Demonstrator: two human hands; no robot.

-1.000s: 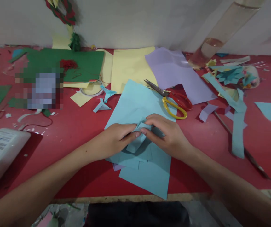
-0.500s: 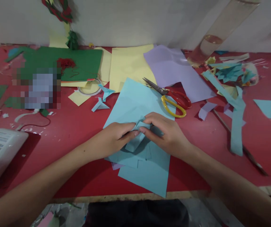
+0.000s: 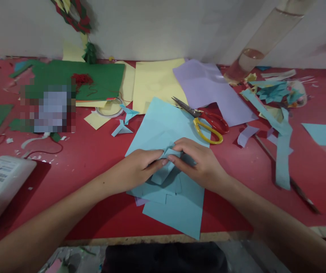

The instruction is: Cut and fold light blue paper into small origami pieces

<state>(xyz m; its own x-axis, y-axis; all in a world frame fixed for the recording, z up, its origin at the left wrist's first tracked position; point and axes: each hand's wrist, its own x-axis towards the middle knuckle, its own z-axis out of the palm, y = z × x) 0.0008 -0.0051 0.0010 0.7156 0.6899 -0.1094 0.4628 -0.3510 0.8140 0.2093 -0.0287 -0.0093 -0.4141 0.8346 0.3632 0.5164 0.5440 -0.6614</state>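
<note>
Both hands meet over the middle of the red table, pinching one folded light blue paper (image 3: 163,172) between thumbs and fingers. My left hand (image 3: 138,167) grips its left side, and my right hand (image 3: 199,159) grips its right side near the top fold. The folded piece slants down toward me, its upper part partly hidden by the fingers. Beneath it lie overlapping light blue sheets (image 3: 177,216). Red-and-yellow-handled scissors (image 3: 197,113) rest with their blades open on the sheets' upper right. Two small folded blue pieces (image 3: 129,113) sit to the left.
Behind are green (image 3: 103,79), yellow (image 3: 157,81) and purple sheets (image 3: 208,83), plus a tape roll (image 3: 110,110). A white box-like device (image 3: 6,182) sits at left. Blue strips (image 3: 284,159) and a thin stick (image 3: 302,193) lie right; a clear tube (image 3: 271,34) leans against the wall.
The camera view has shifted slightly, so the table items appear a little lower. Both hands keep nearly the same pinch on the folded paper.
</note>
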